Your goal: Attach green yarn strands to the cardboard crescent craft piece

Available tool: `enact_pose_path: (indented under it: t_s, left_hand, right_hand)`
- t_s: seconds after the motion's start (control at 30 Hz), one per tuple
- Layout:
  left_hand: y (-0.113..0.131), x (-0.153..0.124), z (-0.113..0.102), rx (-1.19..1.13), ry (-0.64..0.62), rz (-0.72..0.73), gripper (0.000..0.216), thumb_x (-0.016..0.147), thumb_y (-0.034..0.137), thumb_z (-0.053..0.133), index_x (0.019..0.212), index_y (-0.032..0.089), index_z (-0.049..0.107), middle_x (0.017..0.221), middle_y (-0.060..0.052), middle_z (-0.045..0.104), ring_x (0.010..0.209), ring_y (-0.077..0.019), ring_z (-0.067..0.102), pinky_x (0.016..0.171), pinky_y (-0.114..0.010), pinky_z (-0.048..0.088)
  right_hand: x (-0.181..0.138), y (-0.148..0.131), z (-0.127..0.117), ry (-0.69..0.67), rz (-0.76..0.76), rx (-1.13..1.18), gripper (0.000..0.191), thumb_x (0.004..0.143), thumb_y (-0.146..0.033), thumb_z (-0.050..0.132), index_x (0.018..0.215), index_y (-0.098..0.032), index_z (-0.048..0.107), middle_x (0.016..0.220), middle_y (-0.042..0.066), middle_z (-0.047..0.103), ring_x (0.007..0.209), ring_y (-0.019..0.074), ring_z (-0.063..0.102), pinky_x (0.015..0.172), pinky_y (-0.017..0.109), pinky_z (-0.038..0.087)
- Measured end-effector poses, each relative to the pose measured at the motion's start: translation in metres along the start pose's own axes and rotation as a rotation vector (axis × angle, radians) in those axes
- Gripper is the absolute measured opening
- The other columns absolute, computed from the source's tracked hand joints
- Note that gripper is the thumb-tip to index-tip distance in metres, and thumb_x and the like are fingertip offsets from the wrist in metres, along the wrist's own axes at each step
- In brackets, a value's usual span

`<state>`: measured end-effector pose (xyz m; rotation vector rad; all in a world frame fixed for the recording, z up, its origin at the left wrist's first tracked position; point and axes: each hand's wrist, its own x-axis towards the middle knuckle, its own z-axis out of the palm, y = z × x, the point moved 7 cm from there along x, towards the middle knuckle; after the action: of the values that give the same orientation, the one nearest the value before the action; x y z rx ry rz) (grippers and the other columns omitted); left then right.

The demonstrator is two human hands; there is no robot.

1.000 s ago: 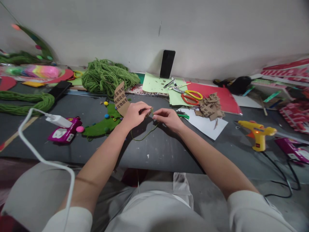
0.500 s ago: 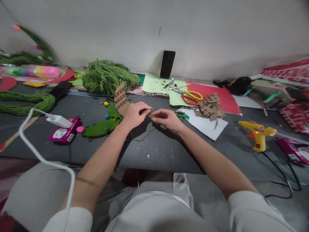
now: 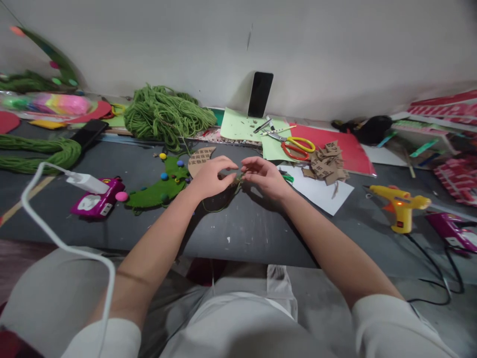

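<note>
My left hand is over the lower end of a crescent of printed brown cardboard, thumb and fingers apart. It appears to grip nothing; part of the cardboard is hidden beneath it. Facing it, my right hand has curled fingers, with a bit of thin green yarn at the fingertips. That yarn loops down onto the dark table between both hands. To the left lies a green crescent dotted with small coloured pompoms, its pink ball at the tip.
Behind lie a green yarn heap, a propped phone and scissors. Cardboard scraps lie on white paper. A yellow glue gun stands right; a purple power strip with a white cable is left.
The cardboard crescent has dropped from a raised tilt to lie lower. My left thumb and fingers have spread from a pinch, and my right fingers have risen slightly.
</note>
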<state>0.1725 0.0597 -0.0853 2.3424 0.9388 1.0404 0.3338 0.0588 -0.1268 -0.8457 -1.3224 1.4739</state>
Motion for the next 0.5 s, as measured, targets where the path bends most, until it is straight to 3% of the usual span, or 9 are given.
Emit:
enact_pose_path:
  t_s: [0.13, 0.27, 0.5]
  left_hand:
    - [0.013, 0.000, -0.003, -0.120, 0.031, -0.002, 0.011, 0.088, 0.021, 0.066, 0.094, 0.018, 0.074, 0.088, -0.005, 0.072, 0.076, -0.0155, 0.065, 0.072, -0.029, 0.054]
    - [0.018, -0.001, 0.001, -0.212, 0.003, -0.063, 0.006, 0.085, 0.023, 0.069, 0.086, 0.017, 0.072, 0.078, -0.003, 0.072, 0.065, -0.0133, 0.065, 0.060, -0.025, 0.052]
    - [0.027, -0.005, -0.004, -0.278, 0.019, -0.112, 0.007, 0.083, 0.023, 0.071, 0.080, 0.017, 0.071, 0.070, -0.002, 0.071, 0.060, -0.0126, 0.064, 0.055, -0.023, 0.051]
  right_hand:
    - [-0.004, -0.020, 0.003, -0.026, -0.121, -0.148, 0.044, 0.072, -0.027, 0.084, 0.112, -0.023, 0.064, 0.107, 0.005, 0.068, 0.094, 0.0180, 0.066, 0.093, 0.037, 0.056]
    - [-0.010, -0.034, 0.009, -0.057, -0.185, -0.165, 0.042, 0.078, -0.030, 0.083, 0.114, -0.024, 0.062, 0.108, 0.005, 0.067, 0.095, 0.0177, 0.066, 0.092, 0.036, 0.057]
    - [-0.020, -0.052, 0.023, -0.110, -0.265, -0.170, 0.040, 0.086, -0.030, 0.078, 0.121, -0.024, 0.059, 0.108, 0.006, 0.066, 0.098, 0.0175, 0.066, 0.092, 0.035, 0.059]
